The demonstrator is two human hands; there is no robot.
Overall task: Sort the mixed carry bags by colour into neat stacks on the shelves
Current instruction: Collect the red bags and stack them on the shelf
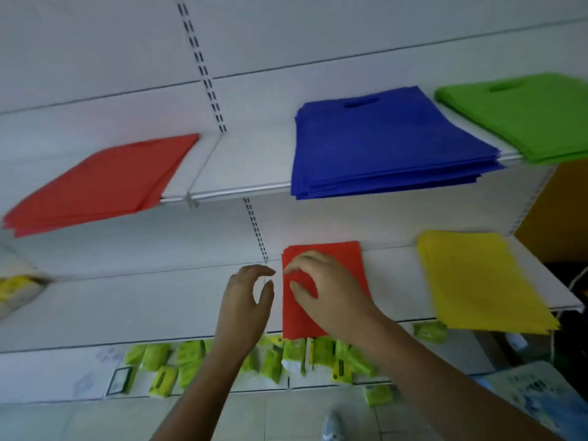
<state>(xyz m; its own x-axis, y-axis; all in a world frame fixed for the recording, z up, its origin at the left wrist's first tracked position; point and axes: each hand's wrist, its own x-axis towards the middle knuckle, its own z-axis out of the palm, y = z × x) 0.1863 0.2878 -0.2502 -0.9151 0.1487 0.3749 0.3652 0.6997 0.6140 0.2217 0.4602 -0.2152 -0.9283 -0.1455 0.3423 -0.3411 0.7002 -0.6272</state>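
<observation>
One red bag (321, 300), long axis front-to-back at the lower shelf's (159, 313) front edge, is pressed by the right hand (324, 291); left hand (245, 310) beside, loosely curled, empty.

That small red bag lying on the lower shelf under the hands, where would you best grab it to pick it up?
Probably its front edge: the small red bag lies flat on the lower shelf and juts past the shelf lip, so fingers can pinch that overhang from below and above, coming from the front. The right hand already rests on it; the left hand hovers beside.
</observation>
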